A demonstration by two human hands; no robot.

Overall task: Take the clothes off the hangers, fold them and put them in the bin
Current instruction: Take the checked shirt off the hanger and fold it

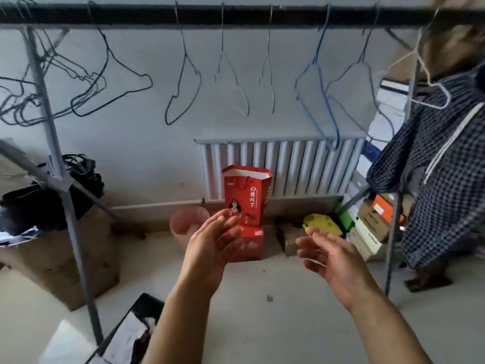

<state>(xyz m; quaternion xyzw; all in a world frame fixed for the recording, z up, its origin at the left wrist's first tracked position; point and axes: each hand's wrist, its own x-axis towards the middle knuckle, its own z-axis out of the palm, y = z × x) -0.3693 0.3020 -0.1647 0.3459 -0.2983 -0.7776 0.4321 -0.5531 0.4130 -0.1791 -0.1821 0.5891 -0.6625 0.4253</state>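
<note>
A: Head view, hands status?
B: Left hand (215, 240) and right hand (333, 256) were both open, fingers loosely spread, palms facing each other. They held nothing and didn't touch each other. A red gift bag (245, 195) stood on the floor behind them.
A: Clothes?
B: A checked garment (443, 179) hung on a white hanger (430, 82) at the right end of the rail (236, 15), well right of the right hand. The other wire hangers (319, 74) hung bare.

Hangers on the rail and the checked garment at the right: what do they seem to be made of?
The blue wire hanger and its neighbours look like thin coated metal wire: slender bent outlines, matte colour. The dark blue-and-white checked garment looks like soft woven cloth, perhaps cotton: it drapes in loose folds and shows no sheen.
</note>
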